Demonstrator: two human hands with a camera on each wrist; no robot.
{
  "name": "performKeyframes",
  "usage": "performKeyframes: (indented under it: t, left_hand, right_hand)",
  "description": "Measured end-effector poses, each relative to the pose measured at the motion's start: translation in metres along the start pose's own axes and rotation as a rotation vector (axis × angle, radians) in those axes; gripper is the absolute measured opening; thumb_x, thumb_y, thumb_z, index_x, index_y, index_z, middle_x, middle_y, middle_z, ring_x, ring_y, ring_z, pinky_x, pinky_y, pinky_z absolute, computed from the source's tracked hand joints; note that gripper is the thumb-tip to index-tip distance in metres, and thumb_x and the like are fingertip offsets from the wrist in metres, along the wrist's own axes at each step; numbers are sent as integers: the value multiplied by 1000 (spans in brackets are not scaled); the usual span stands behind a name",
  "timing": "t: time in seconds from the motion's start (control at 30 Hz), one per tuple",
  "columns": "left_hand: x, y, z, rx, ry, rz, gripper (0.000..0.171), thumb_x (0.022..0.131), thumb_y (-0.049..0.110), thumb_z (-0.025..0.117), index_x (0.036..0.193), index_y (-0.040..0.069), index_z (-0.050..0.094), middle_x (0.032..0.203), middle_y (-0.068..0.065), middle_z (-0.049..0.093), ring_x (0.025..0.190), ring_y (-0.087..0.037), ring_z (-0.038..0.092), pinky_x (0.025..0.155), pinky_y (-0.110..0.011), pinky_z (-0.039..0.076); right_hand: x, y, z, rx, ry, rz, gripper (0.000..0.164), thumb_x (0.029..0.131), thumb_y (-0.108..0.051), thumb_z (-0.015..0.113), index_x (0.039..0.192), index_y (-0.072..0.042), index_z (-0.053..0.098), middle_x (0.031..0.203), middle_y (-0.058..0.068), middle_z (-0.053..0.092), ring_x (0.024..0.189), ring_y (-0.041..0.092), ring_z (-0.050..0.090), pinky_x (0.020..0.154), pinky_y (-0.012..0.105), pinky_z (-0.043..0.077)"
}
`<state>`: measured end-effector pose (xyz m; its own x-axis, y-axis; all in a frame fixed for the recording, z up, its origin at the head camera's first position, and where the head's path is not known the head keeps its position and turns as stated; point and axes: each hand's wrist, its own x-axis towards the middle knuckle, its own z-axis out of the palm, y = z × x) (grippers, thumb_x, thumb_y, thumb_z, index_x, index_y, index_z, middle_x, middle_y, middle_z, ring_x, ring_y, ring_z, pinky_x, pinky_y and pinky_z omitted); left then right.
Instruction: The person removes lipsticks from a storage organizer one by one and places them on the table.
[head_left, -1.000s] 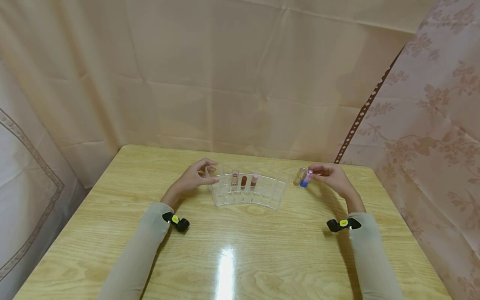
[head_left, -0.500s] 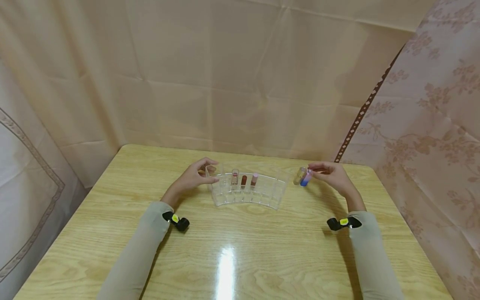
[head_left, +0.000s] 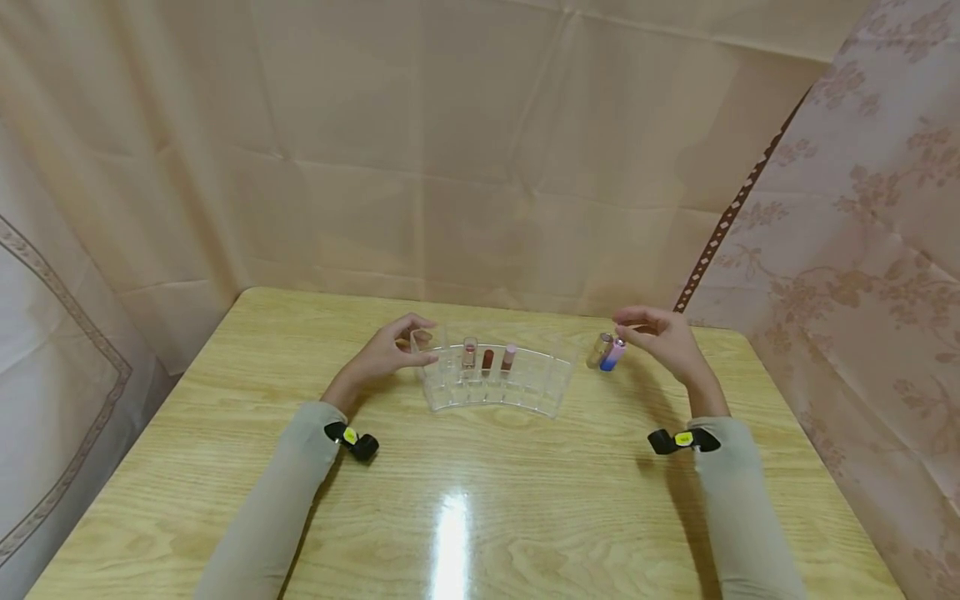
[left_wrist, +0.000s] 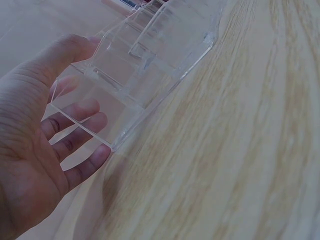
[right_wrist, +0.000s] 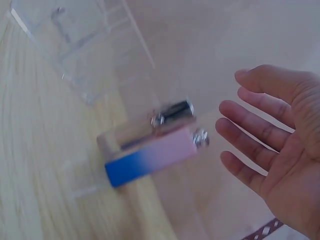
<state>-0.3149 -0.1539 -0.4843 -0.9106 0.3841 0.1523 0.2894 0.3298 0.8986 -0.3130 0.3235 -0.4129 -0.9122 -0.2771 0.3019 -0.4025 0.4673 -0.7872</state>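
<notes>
My left hand (head_left: 390, 346) holds the left end of a clear, curved lipstick organizer (head_left: 551, 392), its thumb on the near side. The left wrist view shows the thumb and fingers round the clear end wall (left_wrist: 125, 95). Three lipsticks stand in the organizer: one clear-capped (head_left: 469, 354), one dark red (head_left: 487, 362), one pink-capped (head_left: 509, 358). Right of it, a pink-to-blue lipstick (head_left: 612, 356) stands on the table beside a gold-and-clear tube (head_left: 599, 352). Just above them is my right hand (head_left: 663, 340); in the right wrist view its fingers (right_wrist: 250, 122) are apart from the lipstick.
The wooden table (head_left: 525, 500) ends at a beige curtain (head_left: 480, 208) behind the organizer. A floral pink cloth (head_left: 847, 275) hangs at the right, and a white cloth (head_left: 52, 358) at the left.
My right hand has let go of the pink-to-blue lipstick and lifted slightly up from it. The left hand and the organizer have stayed in place.
</notes>
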Motion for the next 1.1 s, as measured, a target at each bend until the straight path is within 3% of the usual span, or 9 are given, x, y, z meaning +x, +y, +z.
performKeyframes:
  t: [0.07,0.3,0.47,0.63,0.83,0.97,1.1]
  left_hand:
    - [0,1,0,-6,0,-1,54,87,15,82,135,5,59,127,-22,67,113,-36,61,91,-37,46]
    - [0,2,0,3,0,-8,54,88,15,81,136,5,58,126,-19,67,110,-32,61,90,-37,47]
    - [-1,2,0,2,0,-33,54,88,17,81,136,8,58,127,-16,67,112,-31,61,92,-38,47]
    - [-2,2,0,2,-5,-35,54,89,19,81,137,8,57,129,-16,66,115,-31,60,94,-39,47]
    - [-1,2,0,3,-4,-27,54,89,18,81,136,8,57,129,-17,66,115,-32,60,95,-40,46]
    - [-1,2,0,7,-4,-23,54,89,18,81,136,8,58,129,-18,66,114,-32,59,94,-40,46]
    - [-1,0,0,2,3,-17,53,88,17,81,135,8,59,127,-19,67,112,-31,60,92,-39,46]
  right_hand:
    - [1,-6,3,-2,5,-23,32,96,-11,72,121,8,68,106,-15,74,95,2,68,81,14,52]
    - [7,-22,19,44,0,-88,32,95,-9,71,122,8,68,114,17,74,97,9,70,83,16,54]
    - [10,-28,33,52,-29,-97,30,94,-8,73,122,4,69,116,27,71,97,6,70,83,17,54]
    - [12,-34,45,67,-64,-96,28,94,-6,72,120,3,70,119,27,70,99,2,68,88,19,53]
    - [13,-43,59,60,-88,-79,26,93,-9,74,117,1,72,118,21,73,102,9,68,92,23,53]
    - [14,-44,67,76,-91,-103,26,92,-6,74,117,2,72,115,24,73,101,11,69,92,25,53]
    - [10,-67,73,72,-112,-80,27,92,-1,72,118,7,70,116,28,71,102,21,69,91,23,52]
